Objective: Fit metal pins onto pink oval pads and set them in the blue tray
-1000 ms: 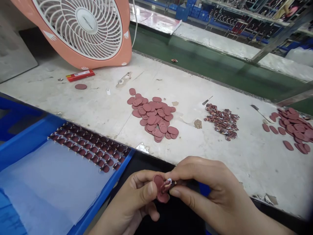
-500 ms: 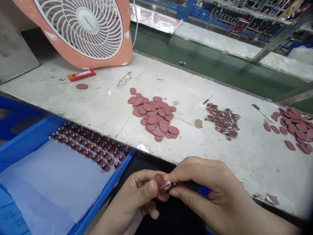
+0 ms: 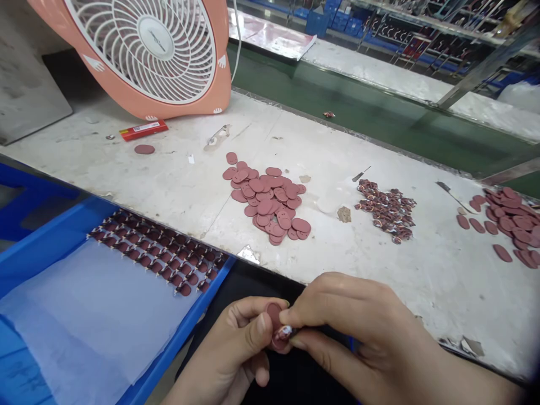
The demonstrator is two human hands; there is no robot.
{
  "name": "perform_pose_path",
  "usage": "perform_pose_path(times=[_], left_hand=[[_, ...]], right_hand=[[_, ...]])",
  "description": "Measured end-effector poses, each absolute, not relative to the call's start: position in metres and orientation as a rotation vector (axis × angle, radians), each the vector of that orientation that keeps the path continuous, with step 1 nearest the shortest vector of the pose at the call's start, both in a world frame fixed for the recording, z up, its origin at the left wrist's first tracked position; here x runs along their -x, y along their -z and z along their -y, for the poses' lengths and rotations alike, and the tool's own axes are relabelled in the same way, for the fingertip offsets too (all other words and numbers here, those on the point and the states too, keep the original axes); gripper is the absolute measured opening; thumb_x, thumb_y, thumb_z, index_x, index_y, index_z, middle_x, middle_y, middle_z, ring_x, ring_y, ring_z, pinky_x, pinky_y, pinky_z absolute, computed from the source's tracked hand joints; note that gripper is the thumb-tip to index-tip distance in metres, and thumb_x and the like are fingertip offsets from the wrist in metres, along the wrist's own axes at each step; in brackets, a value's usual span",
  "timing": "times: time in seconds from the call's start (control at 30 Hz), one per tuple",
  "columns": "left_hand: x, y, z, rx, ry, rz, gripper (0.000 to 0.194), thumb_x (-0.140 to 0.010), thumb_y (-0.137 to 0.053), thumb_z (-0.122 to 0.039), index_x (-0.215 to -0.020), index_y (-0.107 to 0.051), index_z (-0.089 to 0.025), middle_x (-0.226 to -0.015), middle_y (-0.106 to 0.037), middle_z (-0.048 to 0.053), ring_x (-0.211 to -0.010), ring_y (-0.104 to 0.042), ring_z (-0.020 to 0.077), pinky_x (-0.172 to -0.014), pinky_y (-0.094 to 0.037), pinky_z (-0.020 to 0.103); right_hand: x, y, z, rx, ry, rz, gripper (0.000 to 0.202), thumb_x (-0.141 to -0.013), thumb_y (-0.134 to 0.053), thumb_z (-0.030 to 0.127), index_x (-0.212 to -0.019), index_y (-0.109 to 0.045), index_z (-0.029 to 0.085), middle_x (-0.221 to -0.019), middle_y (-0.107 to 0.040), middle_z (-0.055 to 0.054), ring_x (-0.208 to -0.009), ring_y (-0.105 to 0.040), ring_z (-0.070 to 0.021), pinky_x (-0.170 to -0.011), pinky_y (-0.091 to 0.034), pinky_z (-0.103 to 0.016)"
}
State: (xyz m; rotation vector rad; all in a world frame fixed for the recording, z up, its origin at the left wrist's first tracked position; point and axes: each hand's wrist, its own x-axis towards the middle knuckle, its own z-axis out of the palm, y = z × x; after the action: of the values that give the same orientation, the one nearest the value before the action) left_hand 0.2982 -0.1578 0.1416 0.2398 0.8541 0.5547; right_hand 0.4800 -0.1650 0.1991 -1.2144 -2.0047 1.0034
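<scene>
My left hand (image 3: 238, 346) is closed on a dark red oval piece (image 3: 274, 315), held between thumb and fingers just off the table's front edge. My right hand (image 3: 350, 326) pinches a small brown ornament with a white spot (image 3: 283, 332) against the face of that oval. Both hands meet at the piece, and the fingertips partly hide it. Beyond them on the table lie a pile of red ovals (image 3: 270, 202) and, further right, a heap of small brown ornaments (image 3: 388, 208).
An orange fan (image 3: 223, 84) stands at the back left by a red box (image 3: 144, 130). The blue tray (image 3: 25, 247) at lower left holds rows of pieces. Another oval pile (image 3: 517, 216) and thin tools lie right. A green belt (image 3: 363, 101) runs behind.
The ornament has moved slightly left and down, closer over the oval, with my right fingertips following. The camera view has shifted a little; a small item on the green belt has moved right.
</scene>
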Motion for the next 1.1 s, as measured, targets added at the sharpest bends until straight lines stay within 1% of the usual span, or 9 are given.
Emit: perform_pose_path(times=[0.17,0.3,0.4,0.57,0.67,0.83,0.93,1.1], left_hand=[[-0.297,-0.151,0.156,-0.248,-0.548,-0.823,0.031,-0.054,-0.09,-0.041,-0.074,-0.081,-0.019,-0.059,-0.07,0.001,-0.053,-0.059,0.0081,-0.038,-0.041,0.01],[-0.298,-0.158,0.154,-0.269,-0.486,-0.807,0.031,-0.054,-0.09,-0.041,-0.072,-0.081,-0.018,-0.062,-0.072,0.001,-0.055,-0.061,0.0079,-0.04,-0.044,0.01],[-0.299,-0.156,0.153,-0.231,-0.489,-0.824,0.031,-0.054,-0.09,-0.04,-0.071,-0.08,-0.017,-0.062,-0.071,0.0,-0.056,-0.061,0.0075,-0.039,-0.044,0.009],[-0.303,-0.151,0.154,-0.198,-0.527,-0.842,0.033,-0.054,-0.09,-0.041,-0.069,-0.079,-0.015,-0.06,-0.067,0.0,-0.055,-0.058,0.0067,-0.038,-0.043,0.008],[-0.303,-0.15,0.155,-0.203,-0.535,-0.843,0.033,-0.055,-0.09,-0.042,-0.066,-0.078,-0.013,-0.059,-0.064,0.0,-0.055,-0.056,0.0063,-0.038,-0.042,0.008],[-0.3,-0.141,0.16,-0.19,-0.541,-0.844,0.028,-0.063,-0.087,-0.039,-0.073,-0.079,-0.015,-0.059,-0.064,-0.002,-0.055,-0.057,0.0056,-0.04,-0.043,0.008],[-0.298,-0.137,0.163,-0.152,-0.556,-0.853,0.024,-0.065,-0.086,-0.036,-0.076,-0.079,-0.017,-0.063,-0.066,-0.002,-0.056,-0.059,0.0049,-0.041,-0.044,0.008],[-0.3,-0.146,0.163,-0.112,-0.606,-0.905,0.025,-0.057,-0.09,-0.037,-0.065,-0.077,-0.017,-0.059,-0.066,-0.003,-0.053,-0.06,0.004,-0.038,-0.044,0.006]], right_hand=[[-0.48,-0.198,0.171,1.191,-0.853,2.007,0.016,-0.089,-0.065,0.014,-0.102,-0.068,0.023,-0.086,-0.074,-0.004,-0.075,-0.07,-0.013,-0.071,-0.058,-0.019],[-0.483,-0.198,0.175,1.149,-0.753,2.067,0.018,-0.087,-0.067,0.009,-0.103,-0.069,0.017,-0.087,-0.074,-0.006,-0.075,-0.069,-0.0121,-0.07,-0.058,-0.018],[-0.482,-0.197,0.174,1.166,-0.796,2.042,0.018,-0.086,-0.066,0.005,-0.102,-0.069,0.013,-0.087,-0.073,-0.006,-0.077,-0.069,-0.0111,-0.073,-0.057,-0.016],[-0.48,-0.194,0.17,1.19,-0.898,2.0,0.017,-0.085,-0.064,0.003,-0.098,-0.069,0.014,-0.082,-0.071,-0.004,-0.077,-0.067,-0.0109,-0.073,-0.055,-0.016],[-0.481,-0.195,0.168,1.18,-0.933,1.988,0.017,-0.085,-0.063,0.003,-0.097,-0.069,0.014,-0.083,-0.072,-0.003,-0.077,-0.068,-0.01,-0.072,-0.054,-0.015],[-0.482,-0.195,0.166,1.173,-1.007,1.957,0.017,-0.087,-0.062,0.004,-0.098,-0.069,0.015,-0.085,-0.071,-0.003,-0.077,-0.066,-0.0095,-0.072,-0.054,-0.018],[-0.482,-0.194,0.165,1.193,-1.035,1.942,0.014,-0.088,-0.063,0.006,-0.097,-0.069,0.015,-0.085,-0.071,-0.003,-0.078,-0.066,-0.0097,-0.072,-0.052,-0.019],[-0.48,-0.193,0.164,1.215,-1.066,1.91,0.014,-0.086,-0.066,0.006,-0.097,-0.071,0.014,-0.085,-0.072,-0.003,-0.078,-0.067,-0.0088,-0.073,-0.051,-0.018]])
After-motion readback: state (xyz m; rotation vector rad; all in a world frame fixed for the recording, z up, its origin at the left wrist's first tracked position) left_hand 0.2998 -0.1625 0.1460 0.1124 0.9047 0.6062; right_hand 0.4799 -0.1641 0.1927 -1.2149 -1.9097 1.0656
